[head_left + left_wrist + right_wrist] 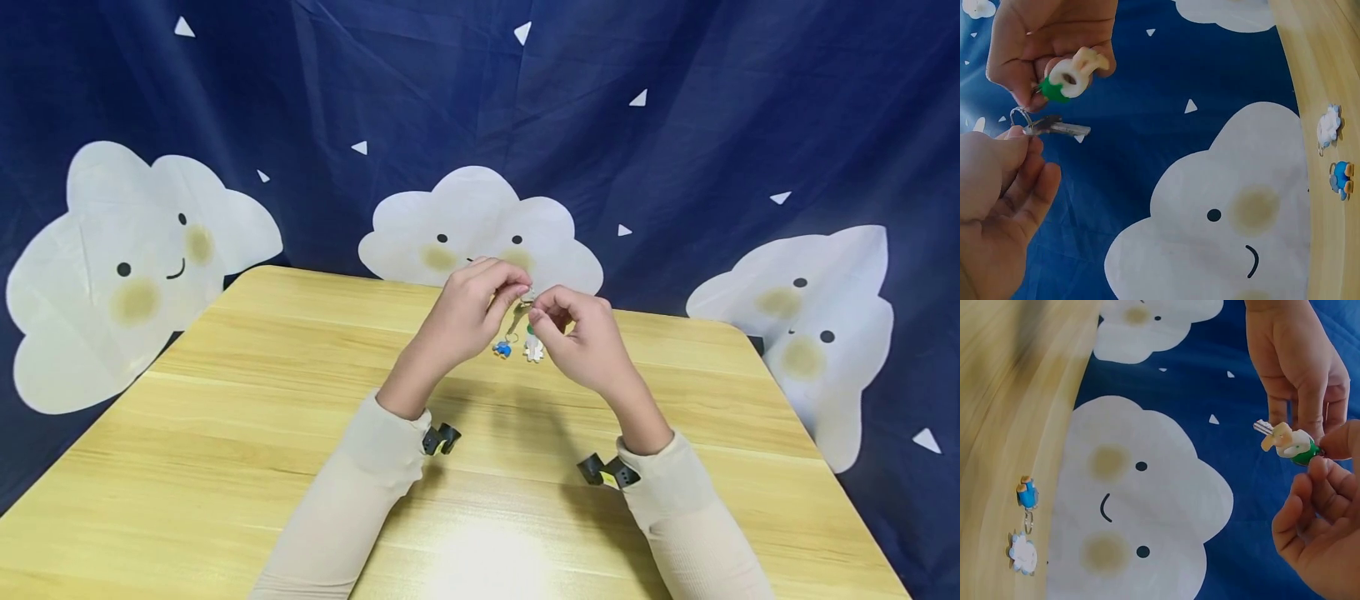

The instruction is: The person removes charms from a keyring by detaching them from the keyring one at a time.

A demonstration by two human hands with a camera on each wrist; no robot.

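Over the table my left hand (472, 308) pinches a small metal key ring (1020, 114) with a key (1066, 129) hanging from it. Close beside it, my right hand (585, 337) holds a charm (1055, 90) between thumb and finger; it is green and white with a tan end. The fingertips of the two hands are near each other at the ring, and whether the charm is joined to it cannot be told. On the table lie a blue charm (1027, 495) with tan tips and a white flower-shaped charm (1023, 554), beyond the hands.
The wooden table (225, 467) has its far edge just behind the hands. A dark blue curtain (435, 75) with white clouds and triangles hangs behind it. Dark cameras (442, 439) sit on both wrists, over light sleeves (345, 508).
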